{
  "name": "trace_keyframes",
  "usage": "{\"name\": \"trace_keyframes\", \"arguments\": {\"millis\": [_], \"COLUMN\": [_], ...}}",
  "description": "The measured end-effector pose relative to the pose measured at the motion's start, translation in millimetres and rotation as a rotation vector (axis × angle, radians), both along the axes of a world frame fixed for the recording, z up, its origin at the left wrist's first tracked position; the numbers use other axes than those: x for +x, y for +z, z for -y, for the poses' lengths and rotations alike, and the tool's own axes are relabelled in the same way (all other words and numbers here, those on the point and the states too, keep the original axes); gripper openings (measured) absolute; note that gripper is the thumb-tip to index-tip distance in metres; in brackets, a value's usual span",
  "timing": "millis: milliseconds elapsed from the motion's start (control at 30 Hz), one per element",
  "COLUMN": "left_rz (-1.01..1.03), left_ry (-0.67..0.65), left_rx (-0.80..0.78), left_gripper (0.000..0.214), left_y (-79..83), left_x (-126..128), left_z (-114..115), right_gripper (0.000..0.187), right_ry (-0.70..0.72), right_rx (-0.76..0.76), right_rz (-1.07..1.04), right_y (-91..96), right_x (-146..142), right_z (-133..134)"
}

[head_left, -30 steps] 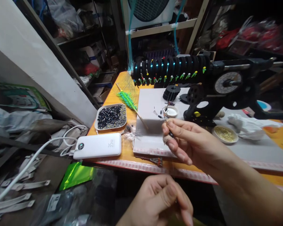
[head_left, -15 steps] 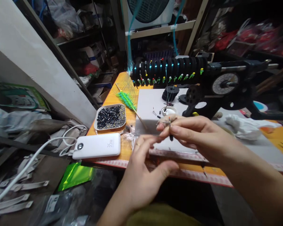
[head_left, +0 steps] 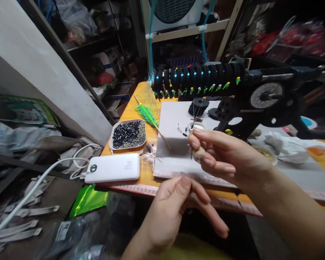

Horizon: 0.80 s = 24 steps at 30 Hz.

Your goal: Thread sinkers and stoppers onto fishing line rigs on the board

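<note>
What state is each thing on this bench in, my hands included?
Right hand: fingers pinched on a small dark piece
Left hand: fingers partly curled; whether it holds anything is unclear
Power bank: lying flat, white cable plugged in
White tray: well filled, mostly small black pieces
Black discs: stacked
Green bristly stick: lying down
White cloth or tissue: crumpled

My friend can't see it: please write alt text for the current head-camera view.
A person's right hand pinches a small dark piece over a cluttered orange table, the left hand curled nearer the viewer. Beyond stands a black device; at left, a tray of dark parts.
</note>
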<state>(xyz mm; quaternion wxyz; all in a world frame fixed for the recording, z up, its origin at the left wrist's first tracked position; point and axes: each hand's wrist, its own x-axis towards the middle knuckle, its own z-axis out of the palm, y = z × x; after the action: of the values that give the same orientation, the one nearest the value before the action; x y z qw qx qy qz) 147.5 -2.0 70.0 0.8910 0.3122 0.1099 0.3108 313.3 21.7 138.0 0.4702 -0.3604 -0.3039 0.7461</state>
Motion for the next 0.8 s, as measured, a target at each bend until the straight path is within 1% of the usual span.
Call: {"name": "trace_keyframes", "arguments": {"millis": [100, 233, 400, 600, 800], "left_rz": [0.055, 0.049, 0.095, 0.191, 0.206], "left_ry": [-0.042, -0.075, -0.090, -0.152, -0.138], "left_rx": [-0.115, -0.171, -0.205, -0.228, -0.240], "left_gripper": [0.044, 0.047, 0.044, 0.043, 0.045], "left_y": [-4.9, -9.9, -15.4, -16.8, -22.4], "left_x": [-7, -12, -11, -11, -11], "left_z": [5, 11, 19, 22, 25], "right_gripper": [0.025, 0.027, 0.027, 0.025, 0.025], "right_ry": [-0.025, -0.064, -0.083, -0.093, -0.111], "right_rx": [-0.010, -0.007, 0.009, 0.011, 0.015], "right_rz": [0.002, 0.001, 0.003, 0.017, 0.047], "right_y": [-1.0, -6.2, -9.4, -9.6, -11.2], "right_x": [-1, 0, 5, 6, 6], "right_z": [-1, 0, 0, 3, 2]}}
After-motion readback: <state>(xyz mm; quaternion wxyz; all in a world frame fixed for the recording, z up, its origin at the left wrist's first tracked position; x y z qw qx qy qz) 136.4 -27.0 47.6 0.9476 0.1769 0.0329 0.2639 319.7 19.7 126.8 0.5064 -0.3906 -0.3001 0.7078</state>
